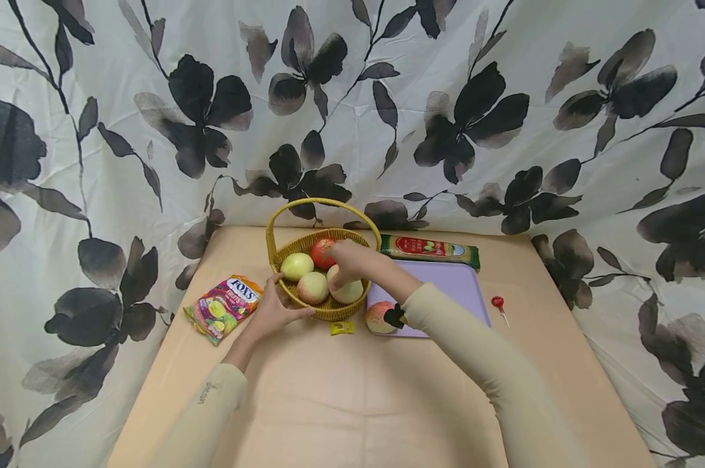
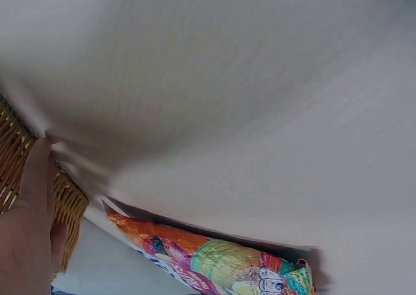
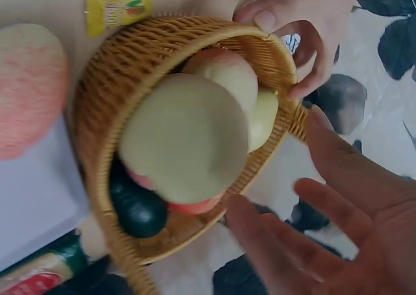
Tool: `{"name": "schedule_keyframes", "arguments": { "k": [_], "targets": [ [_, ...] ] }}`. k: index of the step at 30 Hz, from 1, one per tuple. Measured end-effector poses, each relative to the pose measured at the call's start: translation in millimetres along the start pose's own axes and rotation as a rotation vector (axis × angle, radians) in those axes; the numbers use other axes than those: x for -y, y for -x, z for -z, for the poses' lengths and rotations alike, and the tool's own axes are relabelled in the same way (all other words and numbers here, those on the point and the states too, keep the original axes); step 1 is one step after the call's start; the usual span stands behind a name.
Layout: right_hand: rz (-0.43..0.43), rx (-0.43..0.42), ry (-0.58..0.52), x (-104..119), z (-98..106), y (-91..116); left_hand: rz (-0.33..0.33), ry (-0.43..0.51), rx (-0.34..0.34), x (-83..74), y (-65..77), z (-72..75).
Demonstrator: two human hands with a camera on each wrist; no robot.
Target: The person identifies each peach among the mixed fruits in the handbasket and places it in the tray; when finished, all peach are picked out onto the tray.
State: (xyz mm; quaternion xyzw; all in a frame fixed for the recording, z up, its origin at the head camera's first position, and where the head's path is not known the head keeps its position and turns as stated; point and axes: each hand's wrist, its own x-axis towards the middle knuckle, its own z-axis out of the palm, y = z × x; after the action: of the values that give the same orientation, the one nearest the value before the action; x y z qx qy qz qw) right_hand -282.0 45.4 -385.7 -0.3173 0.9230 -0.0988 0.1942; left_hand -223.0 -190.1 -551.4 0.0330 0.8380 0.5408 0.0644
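Observation:
A yellow wicker basket with a tall handle stands at the table's back. In it lie a pale peach, a second peach, a yellow-green fruit, a red fruit and a glossy dark green rounded thing. My left hand grips the basket's left side, thumb and fingers at the rim. Above the basket's right part, my right hand is over the pale peach. In the right wrist view its fingers are spread and hold nothing. Part of the red fruit is hidden.
A FOX'S candy bag lies left of the basket, a small yellow wrapped candy in front. To the right are a lilac tray with a peach at its corner, a green package behind, and a red lollipop.

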Motion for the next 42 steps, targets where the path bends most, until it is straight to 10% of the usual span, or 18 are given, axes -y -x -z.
{"name": "schedule_keyframes", "arguments": {
  "k": [12, 21, 42],
  "targets": [
    [-0.157, 0.227, 0.359, 32, -14, -27, 0.012, -0.057, -0.018, 1.5, 3.3, 0.3],
    [-0.163, 0.173, 0.503, 33, -28, -26, 0.017, -0.064, -0.017, 1.6, 2.1, -0.8],
    [-0.111, 0.178, -0.101, -24, 0, 8, 0.022, -0.062, -0.025, 0.4, 4.2, -0.9]
  ]
}}
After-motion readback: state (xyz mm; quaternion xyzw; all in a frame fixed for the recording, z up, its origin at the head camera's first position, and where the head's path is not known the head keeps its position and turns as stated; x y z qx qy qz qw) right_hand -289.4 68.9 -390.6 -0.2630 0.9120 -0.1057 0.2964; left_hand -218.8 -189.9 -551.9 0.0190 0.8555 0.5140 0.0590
